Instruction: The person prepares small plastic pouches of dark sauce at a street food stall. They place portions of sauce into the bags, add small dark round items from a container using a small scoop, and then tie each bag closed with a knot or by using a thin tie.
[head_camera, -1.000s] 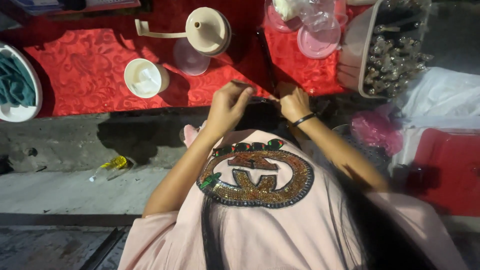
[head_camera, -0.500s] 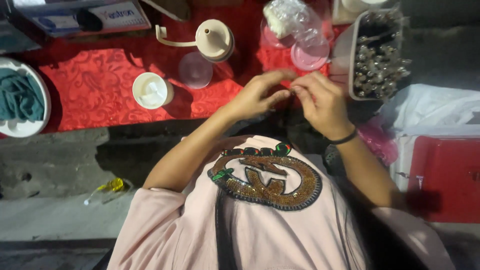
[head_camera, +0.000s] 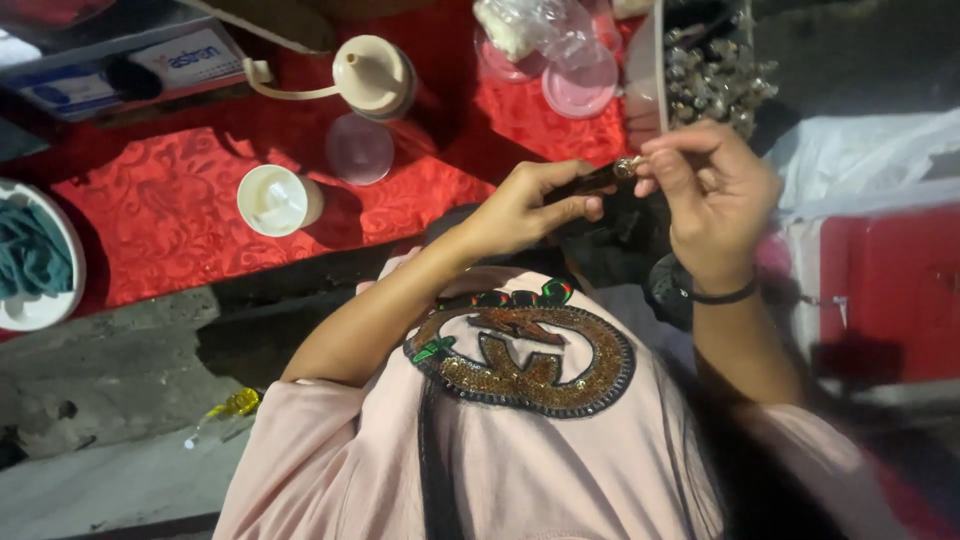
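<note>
Dark slim stick (head_camera: 585, 182) pinched in my left hand (head_camera: 525, 208), centre of frame, above my pink shirt. My right hand (head_camera: 712, 195) grips a small silvery piece (head_camera: 627, 166) between thumb and fingertips, touching the stick's end. Clear tub (head_camera: 645, 70) of similar silvery pieces sits just above, upper right. Red patterned cloth (head_camera: 160, 205) covers the left; on it a cream cup (head_camera: 275, 199), a cream lidded jug (head_camera: 372, 75), pink lids (head_camera: 580, 85).

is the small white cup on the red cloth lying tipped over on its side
No, the white cup stands upright on the red cloth, its open mouth facing up.
</note>
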